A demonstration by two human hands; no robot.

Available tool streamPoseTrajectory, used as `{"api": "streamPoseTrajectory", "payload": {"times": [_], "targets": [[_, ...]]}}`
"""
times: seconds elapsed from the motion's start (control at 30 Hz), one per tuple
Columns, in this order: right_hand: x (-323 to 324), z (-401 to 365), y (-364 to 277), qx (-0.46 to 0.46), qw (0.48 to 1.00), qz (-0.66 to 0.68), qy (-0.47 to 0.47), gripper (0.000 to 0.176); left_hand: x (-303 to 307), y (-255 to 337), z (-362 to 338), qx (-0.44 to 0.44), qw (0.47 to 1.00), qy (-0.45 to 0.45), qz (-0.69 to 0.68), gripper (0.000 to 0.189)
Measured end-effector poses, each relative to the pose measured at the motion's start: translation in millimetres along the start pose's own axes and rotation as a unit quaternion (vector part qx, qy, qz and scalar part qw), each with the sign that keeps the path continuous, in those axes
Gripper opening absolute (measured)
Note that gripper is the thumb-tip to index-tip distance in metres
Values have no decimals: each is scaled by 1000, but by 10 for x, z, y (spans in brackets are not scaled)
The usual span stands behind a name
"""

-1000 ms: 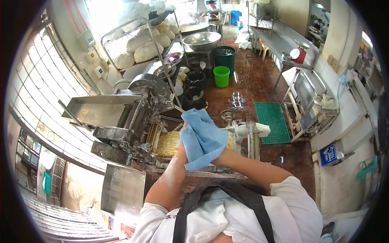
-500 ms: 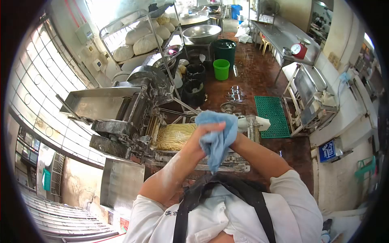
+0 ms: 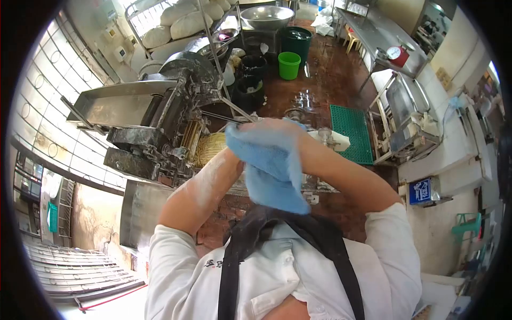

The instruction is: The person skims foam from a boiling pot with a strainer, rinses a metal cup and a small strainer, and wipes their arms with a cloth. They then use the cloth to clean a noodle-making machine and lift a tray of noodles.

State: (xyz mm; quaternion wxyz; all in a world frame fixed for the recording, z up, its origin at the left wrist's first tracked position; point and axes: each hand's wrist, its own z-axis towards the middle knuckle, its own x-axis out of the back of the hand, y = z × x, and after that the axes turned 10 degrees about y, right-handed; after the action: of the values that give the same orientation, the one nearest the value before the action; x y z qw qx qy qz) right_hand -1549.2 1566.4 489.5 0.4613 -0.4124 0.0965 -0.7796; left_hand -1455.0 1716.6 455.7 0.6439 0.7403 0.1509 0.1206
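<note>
You are holding a blue cloth (image 3: 272,170) up in front of your chest with both arms raised and bent, wrists meeting in the middle of the view. Your right hand (image 3: 269,128) is sitting on top of the cloth, fingers curled closed over its upper edge. Your left forearm (image 3: 205,184), dusted with flour, is running up into the cloth from the left. Your left hand is buried inside the folds, so its fingers cannot be told as open or closed. The cloth is bunched at the hands and hanging down from them toward your apron (image 3: 298,234). Its long axis is running from the right fingers at the top down and slightly right to a loose lower corner. The right hand is the one nearer the top edge; the left is wrapped in the middle. Beyond the hands, lower and farther off, a steel noodle machine (image 3: 154,128) is standing with pale noodles (image 3: 210,149) at its rollers. A green bucket (image 3: 288,65) is standing on the wet red floor (image 3: 325,90) well beyond it.
</note>
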Motion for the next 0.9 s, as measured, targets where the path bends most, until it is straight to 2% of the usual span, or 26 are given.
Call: {"api": "streamPoseTrajectory", "payload": {"times": [0.03, 0.13, 0.23, 0.3, 0.33, 0.37, 0.4, 0.47, 0.5, 0.53, 0.57, 0.6, 0.63, 0.67, 0.7, 0.73, 0.77, 0.8, 0.83, 0.87, 0.9], "targets": [[-54, 20, 60, 132, 976, -172, -13, 29, -42, -32, -71, -28, 999, 34, -19, 38], [-88, 14, 295, 138, 975, -128, 116, 28, -202, -75, -126, -124, 975, 150, -107, 38], [-186, -63, 354, -30, 969, 35, 241, 23, -464, 46, 58, -232, 921, 249, -188, 38], [-361, -66, 645, -105, 892, 191, 395, 26, -589, 33, 249, -258, 887, 274, -268, 39], [-373, 24, 708, -134, 834, 265, 465, 27, -571, -13, 333, -220, 876, 250, -349, 40], [-414, 1, 666, -207, 685, 508, 481, 31, -516, -123, 440, -179, 858, 223, -426, 41], [-437, -56, 575, -233, 658, 560, 446, 32, -475, -177, 500, -132, 835, 194, -498, 42], [-467, -167, 446, -284, 596, 653, 371, 36, -401, -136, 414, -129, 876, 246, -394, 45], [-577, -227, 641, -228, 694, 590, 344, 44, -351, -243, 470, -140, 891, 262, -343, 45], [-715, -221, 769, -244, 758, 499, 341, 49, -288, -384, 569, -153, 903, 278, -291, 46], [-883, -189, 849, -256, 813, 402, 335, 55, -223, -451, 612, -163, 909, 287, -257, 44], [-868, -145, 810, -224, 877, 309, 292, 60, -190, -443, 586, -182, 912, 294, -221, 42], [-816, -54, 696, -183, 925, 211, 257, 67, -160, -382, 529, -206, 913, 302, -180, 41], [-648, -64, 543, -101, 971, 113, 183, 73, -152, -342, 482, -232, 914, 305, -133, 39], [-423, -62, 322, -19, 995, 11, 102, 79, -128, -283, 433, -264, 911, 310, -69, 38], [-269, -99, 230, 60, 994, -91, 19, 86, -66, -181, 379, -296, 904, 307, 27, 37], [-174, -147, 276, 30, 999, -35, 4, 84, -20, -119, 323, -328, 886, 310, 108, 35], [-184, -173, 353, -4, 992, -125, 31, 83, 60, -28, 263, -350, 865, 301, 198, 34], [-237, -258, 474, -42, 975, -212, 57, 82, 106, -32, 270, -352, 859, 292, 228, 33], [-330, -383, 611, -84, 948, -296, 81, 81, 140, -99, 306, -350, 858, 289, 239, 32], [-603, -414, 791, -95, 903, -401, 124, 67, 141, -339, 450, -335, 877, 286, 191, 31]]}}
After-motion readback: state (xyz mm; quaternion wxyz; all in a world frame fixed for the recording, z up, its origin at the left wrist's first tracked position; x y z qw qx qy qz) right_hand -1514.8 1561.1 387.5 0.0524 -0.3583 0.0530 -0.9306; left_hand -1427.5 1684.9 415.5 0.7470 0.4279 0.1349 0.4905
